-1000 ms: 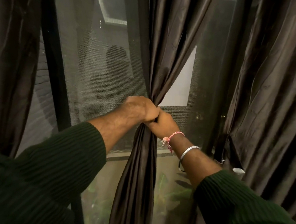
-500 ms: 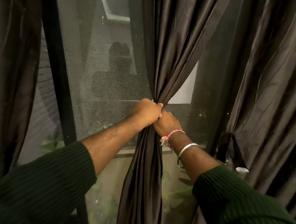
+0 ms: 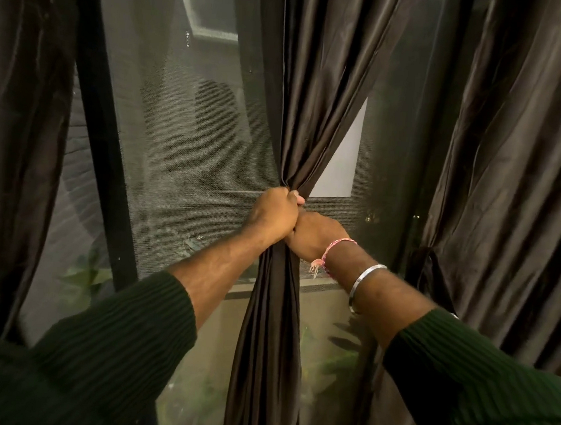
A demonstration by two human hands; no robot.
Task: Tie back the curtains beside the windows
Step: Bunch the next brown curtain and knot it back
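Observation:
A dark brown satin curtain [image 3: 316, 83] hangs in the middle of the window, gathered into a narrow bunch at waist height. My left hand [image 3: 272, 213] grips the bunch from the left, fingers curled round it. My right hand [image 3: 314, 235] grips the same bunch just below and to the right, touching the left hand. Below the hands the cloth [image 3: 268, 343] falls straight down. Whether a tie-back band lies under the fingers is hidden.
Another brown curtain [image 3: 518, 161] hangs at the right, held by a dark tie-back [image 3: 428, 267]. A third curtain [image 3: 18, 130] hangs at the left. Behind is the meshed window [image 3: 191, 141] with a black frame post [image 3: 102, 155]; green plants show below.
Both hands have stayed clamped on the gathered curtain, with the left hand closing a little higher over the bunch. The view has shifted slightly.

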